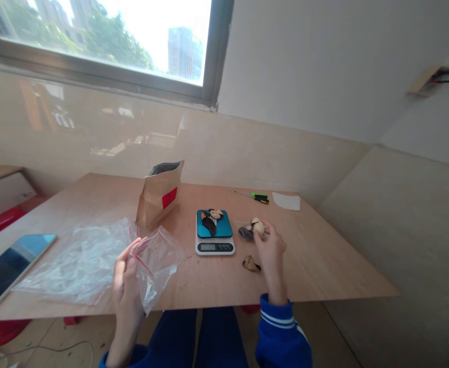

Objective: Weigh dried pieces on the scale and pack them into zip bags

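My left hand (127, 278) is closed on the red-striped edge of a clear zip bag (157, 266), which looks empty. My right hand (270, 248) pinches a pale dried mushroom (257, 226). Just under and beside it lies a small clear bag with dark pieces (246, 233), partly hidden by the fingers. Between the hands stands a digital kitchen scale (228, 230) with a blue top and lit display, too small to read. Several dried mushroom pieces (209, 223) rest on its plate. Another curled mushroom piece (251, 263) lies on the table near my right wrist.
An open brown paper pouch (157, 197) with a red label stands behind the scale. Clear zip bags (82, 263) and a phone (12, 268) lie at left. Toward the back right are screwdrivers (258, 197) and white paper (286, 201). The wooden table (324, 271) ends before my legs.
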`<state>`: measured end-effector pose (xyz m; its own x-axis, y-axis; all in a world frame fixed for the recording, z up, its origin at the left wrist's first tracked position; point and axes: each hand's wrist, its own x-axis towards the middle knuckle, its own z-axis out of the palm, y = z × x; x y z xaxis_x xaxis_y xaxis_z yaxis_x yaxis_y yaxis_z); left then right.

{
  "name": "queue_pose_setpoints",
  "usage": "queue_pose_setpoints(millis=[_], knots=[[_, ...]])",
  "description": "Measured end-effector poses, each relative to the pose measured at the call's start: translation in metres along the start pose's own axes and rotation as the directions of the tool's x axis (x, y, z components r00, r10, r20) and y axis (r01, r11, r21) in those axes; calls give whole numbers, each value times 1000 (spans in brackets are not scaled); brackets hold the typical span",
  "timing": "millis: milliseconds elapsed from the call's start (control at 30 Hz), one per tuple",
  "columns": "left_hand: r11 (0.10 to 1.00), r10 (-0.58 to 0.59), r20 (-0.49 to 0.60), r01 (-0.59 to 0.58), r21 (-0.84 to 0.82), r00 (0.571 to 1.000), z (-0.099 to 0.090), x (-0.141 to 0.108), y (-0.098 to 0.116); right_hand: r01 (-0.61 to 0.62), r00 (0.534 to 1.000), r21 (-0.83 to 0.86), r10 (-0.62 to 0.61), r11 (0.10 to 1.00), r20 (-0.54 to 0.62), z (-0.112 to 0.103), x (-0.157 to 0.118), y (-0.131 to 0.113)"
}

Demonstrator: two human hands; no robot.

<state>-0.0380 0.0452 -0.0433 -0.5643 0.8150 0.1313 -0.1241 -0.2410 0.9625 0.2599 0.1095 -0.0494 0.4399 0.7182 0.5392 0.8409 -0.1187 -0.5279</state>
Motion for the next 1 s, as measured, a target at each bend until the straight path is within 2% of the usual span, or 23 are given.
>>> queue_pose_setpoints(millis=[67, 167, 233, 300, 400, 433, 533, 600, 667, 733, 800, 867, 933, 1000], knots=[[1000, -8, -9, 8, 4, 1000, 1, 1, 2, -36, 999, 40, 37, 999, -11, -21, 0, 40], [1000, 0, -6, 1, 26, 1000, 5, 1, 5, -134, 991, -106, 136, 985, 14, -37, -5, 90], [999, 1, -3, -1, 35, 1000, 7, 2, 6, -138, 983, -217, 160, 966, 86, -37, -12, 108], [999, 5, -4, -5, 32, 1000, 7, 1, 6, -121, 982, -285, 157, 951, 107, -33, -19, 113], [1000, -6, -21, 7, 19, 1000, 5, 2, 4, -117, 993, -312, 122, 943, -3, -23, -30, 103], [1000, -15, -29, 15, 17, 999, 4, 2, 3, -88, 996, -304, 91, 949, -3, -20, -34, 99], [1000, -28, -39, 28, 2, 999, -1, 4, 1, 46, 987, -262, -3, 964, 163, -12, -39, 90], [999, -33, -37, 32, -19, 999, -3, 5, 1, 78, 967, -229, -18, 970, 254, -10, -38, 89], [999, -36, -39, 35, -27, 999, -5, 6, 2, 78, 964, -162, -32, 984, 265, -11, -32, 87], [999, -35, -54, 33, -24, 998, -6, 5, 3, 82, 967, -10, -77, 997, 244, -12, -20, 77], [999, -48, -63, 47, -27, 997, -7, 4, 5, 82, 965, 180, -123, 980, 233, -10, -6, 57], [997, -73, -70, 72, -26, 995, -8, 3, 7, 74, 959, 291, -148, 954, 242, -2, 8, 26], [996, -91, -82, 90, -18, 992, -9, 2, 9, 113, 943, 270, -188, 956, 273, 14, 17, -9], [996, -88, -95, 88, -12, 992, -11, 2, 9, 160, 922, 171, -209, 972, 326, 32, 20, -41]])
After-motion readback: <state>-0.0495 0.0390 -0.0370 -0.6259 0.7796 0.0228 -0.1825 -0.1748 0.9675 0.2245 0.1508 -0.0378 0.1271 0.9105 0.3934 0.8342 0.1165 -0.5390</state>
